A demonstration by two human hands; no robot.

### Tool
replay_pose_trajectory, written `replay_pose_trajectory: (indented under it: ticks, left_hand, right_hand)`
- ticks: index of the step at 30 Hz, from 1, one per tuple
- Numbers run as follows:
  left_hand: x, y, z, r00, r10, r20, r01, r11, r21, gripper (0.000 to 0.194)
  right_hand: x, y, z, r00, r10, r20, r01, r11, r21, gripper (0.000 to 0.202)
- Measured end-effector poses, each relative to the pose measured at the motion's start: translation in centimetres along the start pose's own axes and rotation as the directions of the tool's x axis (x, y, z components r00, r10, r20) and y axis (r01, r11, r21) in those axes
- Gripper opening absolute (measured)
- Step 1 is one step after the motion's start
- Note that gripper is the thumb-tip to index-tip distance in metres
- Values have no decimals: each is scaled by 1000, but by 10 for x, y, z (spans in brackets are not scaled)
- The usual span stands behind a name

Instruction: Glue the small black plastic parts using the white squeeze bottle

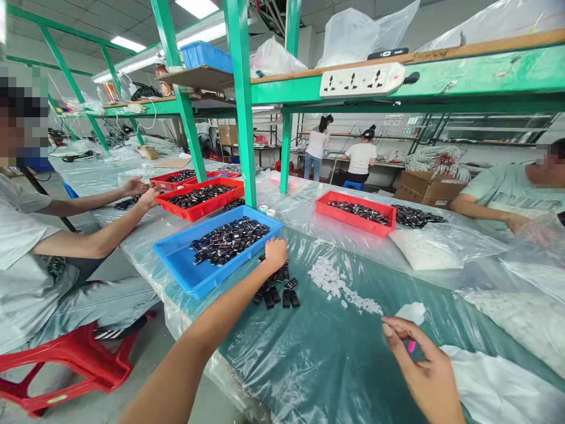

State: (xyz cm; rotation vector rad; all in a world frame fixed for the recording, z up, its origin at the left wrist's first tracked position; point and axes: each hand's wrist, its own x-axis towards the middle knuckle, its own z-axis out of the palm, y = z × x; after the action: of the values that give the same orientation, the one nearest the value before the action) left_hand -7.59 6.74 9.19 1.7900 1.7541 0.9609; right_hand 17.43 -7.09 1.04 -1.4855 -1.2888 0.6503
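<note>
My left hand (pixel 276 253) is curled closed over a loose group of small black plastic pieces (pixel 274 294), beside the right end of a blue tray (pixel 174 268). Its fingertips are hidden, so what it grips does not show. More of the same black pieces (pixel 232 238) are heaped inside the tray. Lower right, my right hand (pixel 426 368) has thumb and forefinger brought together in a pinch; anything between the tips is too small to name. A bit of bright pink (pixel 411 346) shows behind the thumb. Small white translucent pieces (pixel 329 277) lie scattered between my hands.
Red trays (pixel 203 200) of black pieces stand at the left and a red tray (pixel 355 213) at the back right. Clear bags (pixel 428 250) line the right side. A green post (pixel 242 106) rises behind the blue tray. People sit working on both sides.
</note>
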Motion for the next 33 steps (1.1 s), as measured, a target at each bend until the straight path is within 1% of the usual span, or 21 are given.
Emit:
replay_pose_trajectory:
  ticks: [1,2,3,4,5,6,7,8,11,13,17,19,21,23,25,27,28,30,33]
  left_hand:
    - [3,-3,3,1000,-14,-3,14,1000,-13,29]
    - [6,-7,6,1000,-26,0,26,999,-20,29]
    - [9,-11,8,999,-37,8,37,999,-26,30]
    - [12,-16,11,999,-46,15,46,998,-34,30]
    - [15,-20,13,998,-52,24,53,998,-43,30]
    - [18,-25,15,998,-57,36,59,997,-52,30]
    - [21,-29,18,997,-59,49,62,996,-63,30]
    - [24,-32,21,996,-57,65,62,995,-75,29]
    - [27,-35,32,989,-22,144,43,989,-144,31]
    - [24,-30,42,972,35,231,20,973,-231,34]
    - [5,-9,59,904,176,391,5,907,-421,45]
    - [-6,0,64,852,251,460,49,836,-546,50]
    - [-15,4,69,791,321,522,162,711,-684,56]
    - [-21,5,72,747,358,560,273,603,-750,61]
    - [-25,3,72,729,357,584,320,576,-752,62]
    - [-27,0,71,711,361,603,341,573,-745,60]
    - [-28,-2,70,703,367,609,347,571,-744,58]
    - [-29,-6,67,690,383,614,352,564,-747,55]
    - [-31,-10,67,684,398,611,333,576,-747,55]
  right_hand:
    - [1,5,-3,993,-118,-16,115,987,-108,27]
    - [3,9,-6,970,-241,-21,232,953,-194,24]
    - [4,12,-9,931,-364,-15,347,900,-264,20]
    - [5,15,-12,881,-474,-1,448,834,-323,17]
    - [5,18,-14,830,-558,15,522,767,-372,15]
    - [6,20,-17,794,-608,29,564,717,-410,15]
    - [6,22,-19,777,-629,34,577,690,-437,15]
    - [6,24,-21,777,-628,35,572,683,-453,15]
    - [6,28,-25,824,-567,23,511,724,-465,16]
    - [6,30,-26,844,-537,2,478,749,-459,16]
    - [6,29,-28,875,-478,-72,402,802,-443,17]
    - [5,27,-29,897,-429,-108,348,835,-426,17]
    - [4,24,-30,921,-356,-158,268,875,-403,19]
    - [4,22,-30,939,-249,-236,152,918,-366,23]
    - [5,20,-30,936,-124,-329,20,953,-303,28]
    - [8,19,-29,914,-28,-405,-70,972,-225,33]
    - [9,19,-29,905,-3,-425,-87,978,-190,35]
    - [13,21,-28,900,8,-436,-77,987,-140,36]
    - [17,27,-28,911,24,-412,-67,994,-89,38]
